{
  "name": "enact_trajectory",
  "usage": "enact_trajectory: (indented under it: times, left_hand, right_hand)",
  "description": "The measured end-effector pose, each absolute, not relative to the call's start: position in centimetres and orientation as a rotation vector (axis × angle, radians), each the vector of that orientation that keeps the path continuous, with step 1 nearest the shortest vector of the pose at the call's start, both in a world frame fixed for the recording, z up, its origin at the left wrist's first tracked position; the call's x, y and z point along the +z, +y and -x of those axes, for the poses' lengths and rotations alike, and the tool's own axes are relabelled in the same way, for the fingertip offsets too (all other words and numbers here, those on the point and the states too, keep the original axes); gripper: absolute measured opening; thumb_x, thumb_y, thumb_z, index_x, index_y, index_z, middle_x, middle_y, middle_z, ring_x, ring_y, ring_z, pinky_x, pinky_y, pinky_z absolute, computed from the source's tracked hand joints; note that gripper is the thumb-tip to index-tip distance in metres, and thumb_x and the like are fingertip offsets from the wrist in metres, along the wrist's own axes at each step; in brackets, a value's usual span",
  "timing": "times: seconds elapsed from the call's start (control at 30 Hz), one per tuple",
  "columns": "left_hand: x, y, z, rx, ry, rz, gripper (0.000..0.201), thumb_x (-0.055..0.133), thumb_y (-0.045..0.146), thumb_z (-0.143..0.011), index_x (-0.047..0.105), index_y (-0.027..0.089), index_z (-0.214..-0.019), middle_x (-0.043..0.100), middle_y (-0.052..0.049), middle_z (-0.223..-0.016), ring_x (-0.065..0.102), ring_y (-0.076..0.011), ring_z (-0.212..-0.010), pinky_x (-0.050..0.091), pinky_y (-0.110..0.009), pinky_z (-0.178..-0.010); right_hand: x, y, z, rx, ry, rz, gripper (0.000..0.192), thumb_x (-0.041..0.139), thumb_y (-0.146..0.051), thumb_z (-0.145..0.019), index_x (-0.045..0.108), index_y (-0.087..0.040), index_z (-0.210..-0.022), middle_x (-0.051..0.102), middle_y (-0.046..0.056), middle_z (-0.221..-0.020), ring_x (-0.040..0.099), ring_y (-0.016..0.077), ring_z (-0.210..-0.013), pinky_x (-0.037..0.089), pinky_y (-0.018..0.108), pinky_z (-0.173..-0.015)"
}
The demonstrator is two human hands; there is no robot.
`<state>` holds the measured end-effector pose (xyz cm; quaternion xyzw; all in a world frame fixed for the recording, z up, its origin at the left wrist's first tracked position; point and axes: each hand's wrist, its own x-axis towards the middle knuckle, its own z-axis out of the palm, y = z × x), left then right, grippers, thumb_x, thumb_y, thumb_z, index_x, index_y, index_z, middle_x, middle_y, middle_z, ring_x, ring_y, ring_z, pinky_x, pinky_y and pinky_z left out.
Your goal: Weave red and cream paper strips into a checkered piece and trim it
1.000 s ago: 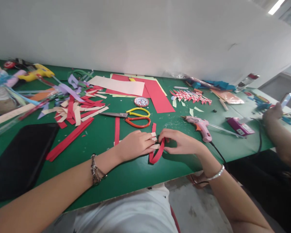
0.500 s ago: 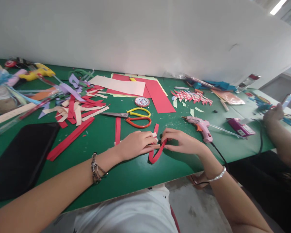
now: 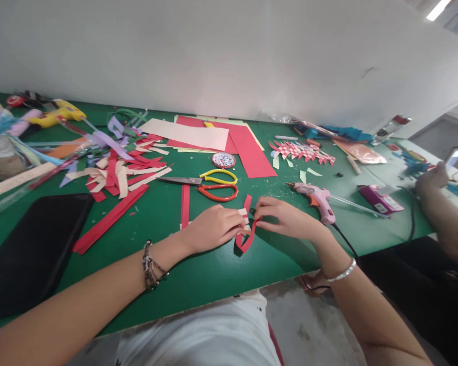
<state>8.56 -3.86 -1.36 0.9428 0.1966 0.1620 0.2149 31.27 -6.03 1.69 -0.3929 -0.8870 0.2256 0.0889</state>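
Note:
My left hand (image 3: 218,223) rests on the green table with its fingers closed on a small weave of red and cream paper strips (image 3: 246,213). Part of that weave is hidden under the fingers. From it a red paper strip (image 3: 246,246) loops toward me and up to my right hand (image 3: 277,217), which pinches its end. Just beyond my hands lies a pair of scissors (image 3: 218,192) with one yellow and one orange handle. A pink glue gun (image 3: 317,199) lies to the right of my right hand.
Cut paper strips (image 3: 118,170) lie in a heap at left, behind a black phone-like slab (image 3: 38,249). Red sheets (image 3: 252,152), a round pin case (image 3: 224,160) and a woven red-and-white piece (image 3: 303,152) lie farther back. Another person's hand (image 3: 432,180) holds a phone at right.
My right hand has drawn the red strip's end slightly up and left, so the loop is smaller and narrower. My left hand has barely moved.

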Motion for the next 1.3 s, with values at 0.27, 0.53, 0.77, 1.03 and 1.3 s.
enact_trajectory:
  times: [0.27,0.53,0.77,1.03,1.3]
  left_hand:
    - [-1.2,-4.0,-8.6,0.482,0.540,-2.586,0.015,0.041,0.022,-0.091,0.055,0.019,-0.092,0.067,-0.001,-0.088,0.058,-0.0144,-0.072,0.036,-0.027,-0.071]
    - [-1.2,-4.0,-8.5,0.481,0.537,-2.579,0.021,0.039,0.015,-0.087,0.051,0.018,-0.104,0.063,-0.001,-0.081,0.054,-0.0152,-0.067,0.037,-0.027,-0.070]
    - [-1.0,-4.1,-8.4,0.471,0.555,-2.564,0.020,0.032,0.021,-0.091,0.048,0.019,-0.104,0.060,-0.002,-0.080,0.053,-0.0160,-0.065,0.037,-0.028,-0.067]
    - [-1.5,-4.0,-8.2,0.544,0.619,-2.497,0.025,0.034,0.011,-0.083,0.042,0.019,-0.105,0.052,0.000,-0.076,0.050,-0.0154,-0.064,0.037,-0.026,-0.061]
    - [-1.4,-4.1,-8.2,0.516,0.604,-2.466,0.026,0.036,0.011,-0.083,0.042,0.019,-0.108,0.054,0.000,-0.077,0.050,-0.0152,-0.064,0.039,-0.026,-0.062]
  right_hand:
    - [1.5,-5.1,-29.8,0.548,-2.714,1.229,0.011,0.056,-0.024,-0.084,0.060,-0.017,-0.077,0.052,0.004,-0.084,0.050,0.0154,-0.078,0.040,0.026,-0.066]
    - [1.3,-4.6,-30.3,0.634,-2.708,1.178,0.013,0.054,-0.024,-0.086,0.062,-0.017,-0.078,0.051,0.004,-0.082,0.050,0.0140,-0.076,0.041,0.025,-0.068]
    - [1.3,-4.0,-29.7,0.604,-2.709,1.171,0.010,0.058,-0.024,-0.083,0.063,-0.017,-0.078,0.052,0.003,-0.080,0.050,0.0137,-0.074,0.040,0.024,-0.065]
    - [1.9,-4.0,-29.3,0.635,-2.742,1.202,0.008,0.063,-0.023,-0.079,0.064,-0.015,-0.081,0.054,0.004,-0.082,0.051,0.0141,-0.074,0.041,0.025,-0.065]
    - [2.2,-4.4,-29.4,0.672,-2.761,1.195,0.012,0.058,-0.025,-0.082,0.065,-0.016,-0.085,0.055,0.005,-0.085,0.053,0.0156,-0.079,0.041,0.026,-0.069]
